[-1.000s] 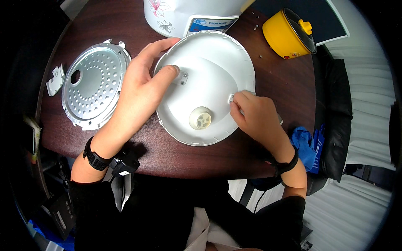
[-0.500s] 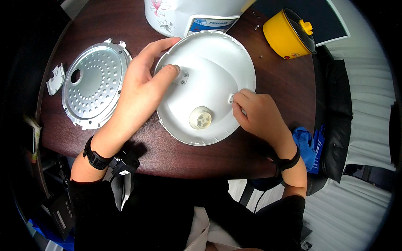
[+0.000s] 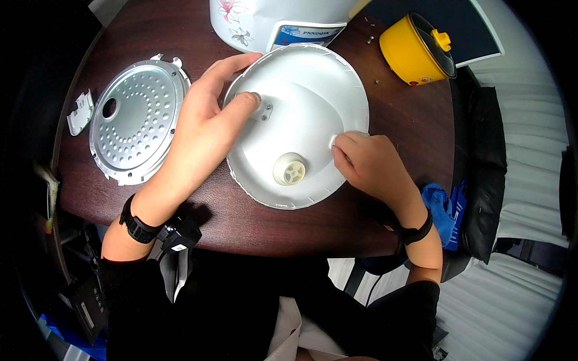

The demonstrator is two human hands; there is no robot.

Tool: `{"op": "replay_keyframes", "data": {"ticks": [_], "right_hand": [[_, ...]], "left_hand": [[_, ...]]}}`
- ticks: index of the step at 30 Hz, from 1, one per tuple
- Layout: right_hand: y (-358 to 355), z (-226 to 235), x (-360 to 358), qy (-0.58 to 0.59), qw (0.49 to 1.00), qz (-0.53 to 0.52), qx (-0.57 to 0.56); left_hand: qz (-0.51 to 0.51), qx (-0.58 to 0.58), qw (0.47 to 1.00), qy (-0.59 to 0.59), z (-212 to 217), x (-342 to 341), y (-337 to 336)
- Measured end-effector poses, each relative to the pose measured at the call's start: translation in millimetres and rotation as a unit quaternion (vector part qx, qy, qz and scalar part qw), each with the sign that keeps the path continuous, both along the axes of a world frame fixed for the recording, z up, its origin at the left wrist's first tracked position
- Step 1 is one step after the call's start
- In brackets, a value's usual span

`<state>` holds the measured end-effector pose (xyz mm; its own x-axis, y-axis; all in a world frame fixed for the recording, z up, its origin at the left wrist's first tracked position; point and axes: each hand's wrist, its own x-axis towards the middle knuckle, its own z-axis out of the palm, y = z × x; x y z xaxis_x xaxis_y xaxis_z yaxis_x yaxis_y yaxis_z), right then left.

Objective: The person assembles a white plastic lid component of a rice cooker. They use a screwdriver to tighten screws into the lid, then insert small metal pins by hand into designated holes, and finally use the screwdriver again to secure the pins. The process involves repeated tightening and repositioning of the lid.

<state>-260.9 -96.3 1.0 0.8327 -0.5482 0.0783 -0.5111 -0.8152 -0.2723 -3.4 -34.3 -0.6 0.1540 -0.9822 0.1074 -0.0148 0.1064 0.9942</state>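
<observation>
A round white plastic lid shell rests on the table with its hollow side up. My left hand grips its left rim, fingers outside and thumb inside, beside a small plate with two screws. Inside the shell's right side, my right hand is closed, its fingertips pinched on a small white tab; the fingers mostly hide it. A cream-coloured round valve with a slotted centre stands in the shell's near part.
A dimpled metal inner lid lies at left, beside a small white plastic piece. The white flower-patterned cooker stands behind the shell. A yellow pot is at far right, near loose screws. A blue cloth hangs past the right edge.
My right fingertips have shifted slightly left over the small tab, covering more of it. My left hand keeps its hold on the rim.
</observation>
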Motion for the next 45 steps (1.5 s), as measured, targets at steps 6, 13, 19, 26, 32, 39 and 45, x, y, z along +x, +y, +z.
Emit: {"op": "replay_keyframes", "data": {"ticks": [6, 13, 19, 26, 32, 39, 45], "right_hand": [[0.0, -3.6, 1.7, -0.016, 1.0, 0.013, -0.018], [1.9, -7.8, 3.2, -0.006, 0.999, -0.016, -0.041], [2.3, -5.7, 3.4, 0.01, 0.999, -0.041, -0.008], [2.4, 0.3, 2.5, -0.01, 0.999, -0.032, 0.014], [2.6, -2.6, 3.3, -0.016, 1.0, -0.01, -0.004], [1.5, -1.6, 1.9, 0.002, 0.999, -0.031, 0.024], [3.1, 3.0, 5.0, -0.022, 0.996, -0.064, 0.055]], "left_hand": [[0.002, -0.008, 1.0, -0.006, -2.7, 0.5, -1.5], [0.001, -0.011, 1.0, -0.005, -2.6, 0.3, -1.6], [-0.003, -0.007, 1.0, 0.007, -0.4, 0.3, -0.7], [-0.005, -0.007, 1.0, 0.009, -1.2, 0.7, -0.6], [-0.005, -0.003, 1.0, 0.016, -0.9, -0.2, -0.5], [-0.005, -0.005, 1.0, 0.009, -1.8, 0.5, -0.5], [-0.005, -0.006, 1.0, 0.01, -2.0, 0.8, -0.6]]}}
